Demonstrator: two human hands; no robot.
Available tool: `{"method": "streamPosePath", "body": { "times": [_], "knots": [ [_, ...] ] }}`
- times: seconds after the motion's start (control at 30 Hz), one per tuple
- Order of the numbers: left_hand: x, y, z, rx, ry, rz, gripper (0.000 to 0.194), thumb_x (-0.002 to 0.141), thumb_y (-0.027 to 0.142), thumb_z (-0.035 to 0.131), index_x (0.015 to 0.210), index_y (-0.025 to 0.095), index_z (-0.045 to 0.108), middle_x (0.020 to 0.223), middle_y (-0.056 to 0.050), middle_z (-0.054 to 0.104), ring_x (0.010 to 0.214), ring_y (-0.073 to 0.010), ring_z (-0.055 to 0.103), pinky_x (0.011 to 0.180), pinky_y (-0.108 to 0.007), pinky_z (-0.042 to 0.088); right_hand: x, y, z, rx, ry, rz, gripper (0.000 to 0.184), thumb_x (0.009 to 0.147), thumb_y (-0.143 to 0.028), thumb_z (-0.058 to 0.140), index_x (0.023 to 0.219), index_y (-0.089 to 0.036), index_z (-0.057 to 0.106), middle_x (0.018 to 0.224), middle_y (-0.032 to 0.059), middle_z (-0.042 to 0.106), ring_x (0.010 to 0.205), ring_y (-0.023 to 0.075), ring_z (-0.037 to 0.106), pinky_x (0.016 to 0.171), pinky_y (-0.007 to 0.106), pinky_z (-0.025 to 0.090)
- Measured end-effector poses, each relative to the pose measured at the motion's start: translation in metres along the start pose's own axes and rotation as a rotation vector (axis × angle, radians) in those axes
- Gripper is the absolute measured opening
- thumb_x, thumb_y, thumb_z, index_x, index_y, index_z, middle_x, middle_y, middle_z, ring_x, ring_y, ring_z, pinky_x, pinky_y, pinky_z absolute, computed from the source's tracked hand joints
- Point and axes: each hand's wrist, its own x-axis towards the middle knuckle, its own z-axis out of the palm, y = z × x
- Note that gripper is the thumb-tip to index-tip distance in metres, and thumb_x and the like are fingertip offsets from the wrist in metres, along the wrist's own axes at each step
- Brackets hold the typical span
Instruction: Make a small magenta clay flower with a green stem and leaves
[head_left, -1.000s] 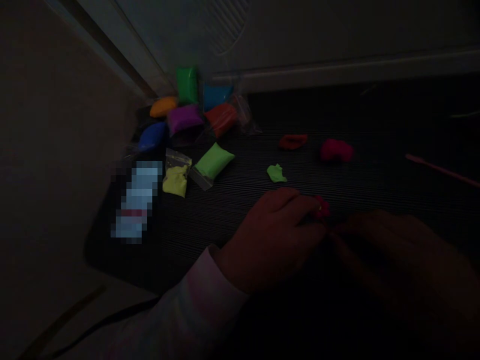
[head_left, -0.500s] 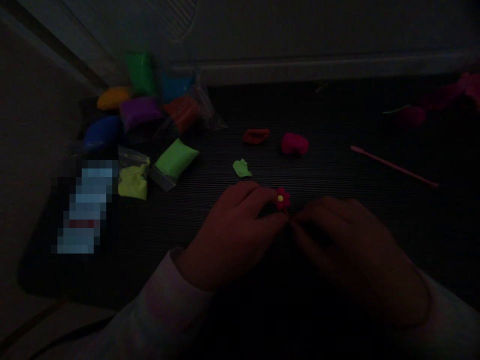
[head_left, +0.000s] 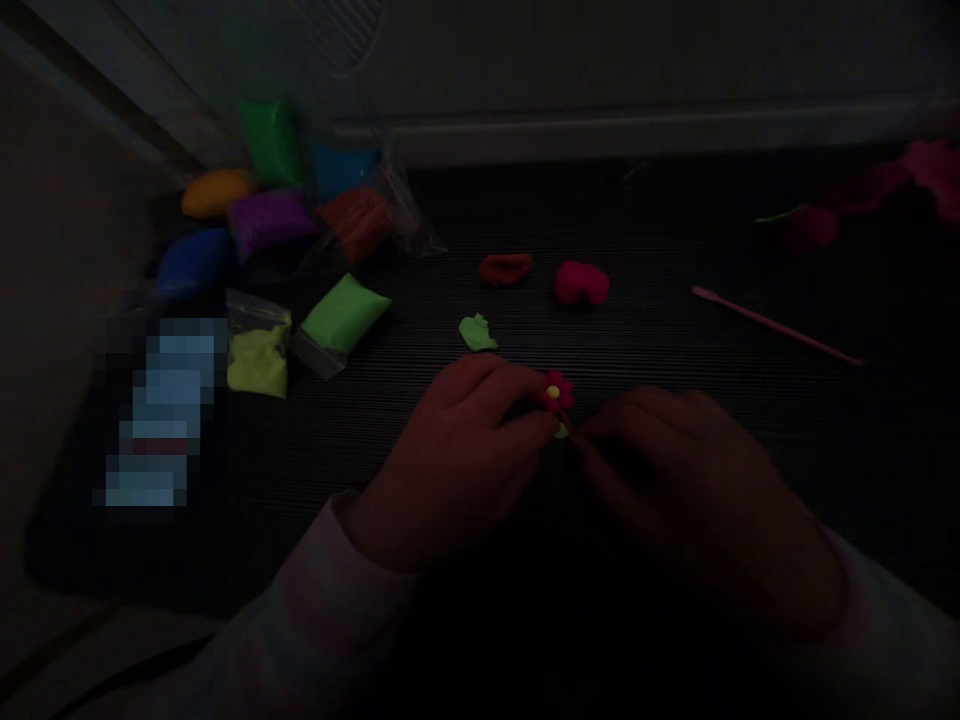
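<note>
Between the fingertips of my left hand [head_left: 461, 455] is a small clay flower [head_left: 562, 392], dark pink with a yellow centre. A bit of light green [head_left: 562, 431] shows just below it, by my left thumb. My right hand [head_left: 697, 480] pinches at the end of a thin, reddish-brown strip [head_left: 568, 421] that runs up toward the flower. Dim light hides what the strip is made of and how it is attached. Beyond the hands lie a pink clay lump [head_left: 582, 284], an orange-red clay piece [head_left: 505, 268] and a light green clay scrap [head_left: 478, 332].
Several bags of coloured clay lie at the left, among them a light green bag [head_left: 345, 314] and a yellow one [head_left: 257, 362]. A phone-like pixelated screen [head_left: 161, 415] glows nearby. A pink modelling stick [head_left: 776, 325] rests at the right, before a pink object [head_left: 814, 227].
The whole view has shifted slightly. A green bit below the flower has come into sight by my left thumb. Both hands keep nearly the same pose.
</note>
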Motion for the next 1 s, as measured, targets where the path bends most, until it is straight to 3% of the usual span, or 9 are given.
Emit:
{"method": "streamPosePath", "body": {
  "times": [0.7,1.0],
  "knots": [
    [-0.0002,-0.0041,0.0029,0.060,-0.007,0.067,0.014,0.079,0.016,0.050,0.092,0.019,0.056,0.100,-0.002,0.052,0.093,-0.0160,0.042,0.083,-0.030,0.038,0.0012,-0.0001,-0.0004,-0.004,-0.002,0.012,0.015,0.079,-0.024,0.046,0.079,-0.018,0.060,0.076,0.0017,0.058,0.069,0.0173,0.052,0.065,0.034,0.036],
    [0.0009,-0.0014,-0.0003,-0.025,-0.005,-0.013,0.022,0.077,0.008,0.049,0.095,0.019,0.053,0.100,-0.001,0.053,0.093,-0.0156,0.044,0.084,-0.030,0.037,0.0007,-0.0001,0.0002,0.008,0.014,0.003,0.017,0.079,-0.024,0.045,0.078,-0.018,0.060,0.075,0.0026,0.059,0.069,0.0170,0.052,0.066,0.033,0.036]
  ]
}}
